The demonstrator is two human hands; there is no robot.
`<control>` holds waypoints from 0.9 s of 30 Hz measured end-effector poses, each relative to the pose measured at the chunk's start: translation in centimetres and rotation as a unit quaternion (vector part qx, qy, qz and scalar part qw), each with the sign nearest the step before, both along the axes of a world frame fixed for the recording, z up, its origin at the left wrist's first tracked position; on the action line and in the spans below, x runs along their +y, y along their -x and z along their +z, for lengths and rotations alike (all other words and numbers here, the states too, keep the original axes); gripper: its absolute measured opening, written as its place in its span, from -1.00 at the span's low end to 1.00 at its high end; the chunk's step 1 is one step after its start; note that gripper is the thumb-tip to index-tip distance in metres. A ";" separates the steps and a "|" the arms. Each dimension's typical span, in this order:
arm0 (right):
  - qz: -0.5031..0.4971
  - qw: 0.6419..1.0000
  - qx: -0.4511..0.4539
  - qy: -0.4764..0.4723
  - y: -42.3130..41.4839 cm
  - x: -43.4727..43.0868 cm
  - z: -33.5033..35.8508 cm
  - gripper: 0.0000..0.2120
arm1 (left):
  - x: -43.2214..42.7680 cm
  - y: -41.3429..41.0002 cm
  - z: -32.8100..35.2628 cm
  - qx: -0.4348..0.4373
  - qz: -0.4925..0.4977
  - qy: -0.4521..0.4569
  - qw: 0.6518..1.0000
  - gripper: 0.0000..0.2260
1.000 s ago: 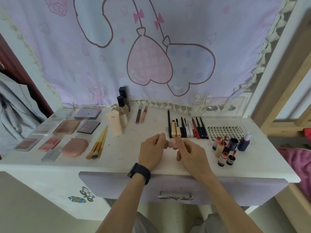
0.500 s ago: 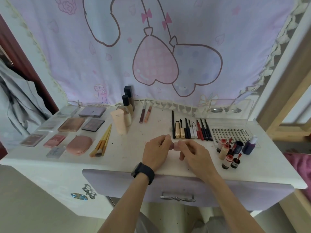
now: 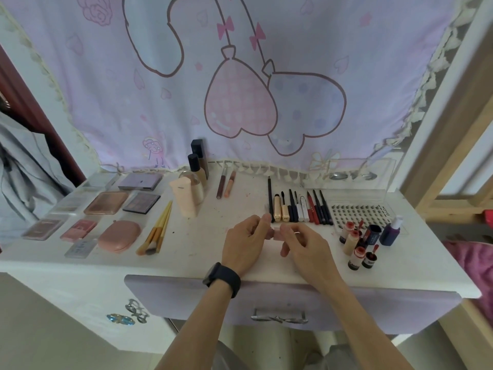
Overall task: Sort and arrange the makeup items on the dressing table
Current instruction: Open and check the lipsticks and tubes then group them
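My left hand (image 3: 246, 243) and my right hand (image 3: 306, 245) meet over the front middle of the white dressing table (image 3: 202, 263). Both pinch a small pink makeup item (image 3: 277, 234) between their fingertips; most of it is hidden by the fingers. Just behind the hands lies a row of pencils, mascaras and liners (image 3: 298, 208). Palettes and compacts (image 3: 106, 202) cover the left side, with makeup brushes (image 3: 156, 233) beside them. Small lip tint bottles (image 3: 357, 244) cluster at the right.
Foundation bottles (image 3: 196, 180) and a peach tube (image 3: 184, 198) stand at the back centre, two lip glosses (image 3: 225, 184) beside them. A lash tray (image 3: 358, 213) and clear acrylic box (image 3: 349, 177) sit back right. A purple drawer (image 3: 280, 305) is below the hands.
The hands stay together on the pink item, with fingers shifting slightly. The camera view has tilted a little, so the table sits lower in the frame.
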State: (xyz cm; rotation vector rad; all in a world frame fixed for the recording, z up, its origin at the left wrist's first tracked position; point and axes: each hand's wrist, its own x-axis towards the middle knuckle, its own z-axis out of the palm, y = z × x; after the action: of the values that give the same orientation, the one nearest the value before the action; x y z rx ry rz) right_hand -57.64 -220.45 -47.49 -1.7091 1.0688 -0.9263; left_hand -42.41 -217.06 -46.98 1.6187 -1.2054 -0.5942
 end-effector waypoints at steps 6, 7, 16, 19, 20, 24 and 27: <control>-0.018 0.999 -0.037 0.005 0.1 -0.2 0.0 -0.91 | 0.5 -0.7 0.8 0.040 -0.046 0.011 0.998 -0.67; -0.016 0.999 -0.048 0.002 0.3 -0.3 0.0 -0.92 | 0.6 -0.7 0.8 0.041 -0.049 0.012 0.998 -0.67; -0.036 0.996 -0.069 -0.035 0.4 -0.5 0.9 -0.73 | 0.7 -1.1 0.7 0.067 -0.060 0.023 0.996 -0.74; -0.029 0.997 -0.062 -0.033 0.6 -0.7 0.9 -0.77 | 0.7 -1.1 0.7 0.075 -0.064 0.027 0.995 -0.75; -0.023 0.997 -0.072 -0.032 0.7 -0.7 0.8 -0.80 | 0.7 -1.1 0.7 0.075 -0.067 0.026 0.995 -0.75; 0.009 0.995 -0.092 -0.027 1.1 -0.7 0.5 -0.90 | 0.7 -1.1 0.6 0.082 -0.072 0.023 0.994 -0.78; 0.016 0.995 -0.094 -0.022 1.1 -0.6 0.5 -0.87 | 0.7 -1.2 0.5 0.086 -0.072 0.023 0.993 -0.79</control>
State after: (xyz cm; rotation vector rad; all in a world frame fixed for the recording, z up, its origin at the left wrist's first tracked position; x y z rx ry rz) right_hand -58.76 -221.05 -47.03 -1.5647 0.9275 -1.0140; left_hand -41.25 -216.41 -46.43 1.4199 -1.2058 -0.7760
